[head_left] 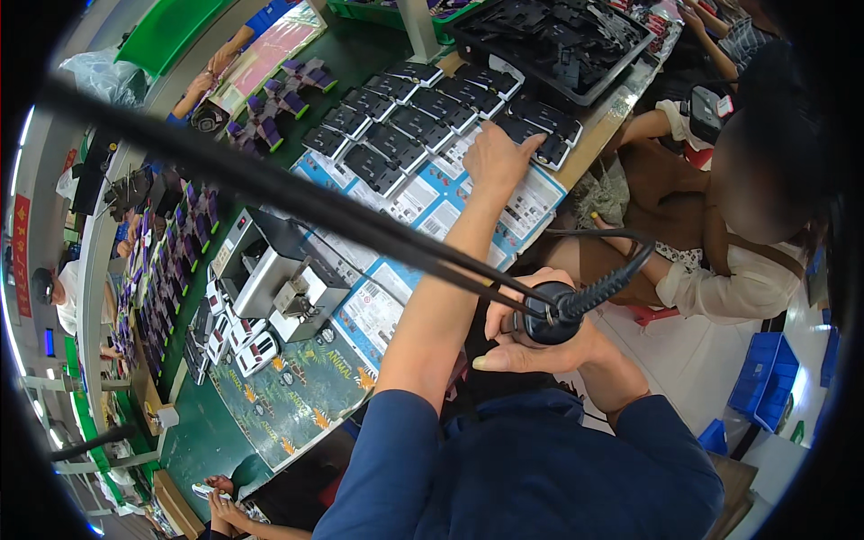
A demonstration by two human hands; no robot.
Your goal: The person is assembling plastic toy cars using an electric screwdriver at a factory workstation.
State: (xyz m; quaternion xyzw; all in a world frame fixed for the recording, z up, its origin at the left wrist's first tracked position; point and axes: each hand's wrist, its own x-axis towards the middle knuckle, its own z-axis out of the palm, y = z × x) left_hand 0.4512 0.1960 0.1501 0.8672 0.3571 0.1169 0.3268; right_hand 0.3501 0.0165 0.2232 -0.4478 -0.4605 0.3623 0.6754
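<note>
My left hand [497, 162] reaches over the bench to the near edge of the rows of black-and-white plastic housings [420, 128]. Its thumb stands apart toward the right, and its fingers touch or hover just over the edge of the housings; their tips are partly hidden. Close to my body, my right hand [571, 349] wraps round a black electric screwdriver [551, 326], seen from its top end. A thick black cord [612, 283] leaves it toward the right, and dark hanging cords cross the view to it. The screwdriver's tip is hidden.
Printed blue-and-white sheets [418, 198] cover the bench. A black bin of dark parts [576, 45] stands at the far right. Left are a grey machine [283, 274], white toy cars [256, 351] and purple-grey parts [171, 270]. A co-worker [720, 216] sits close on my right.
</note>
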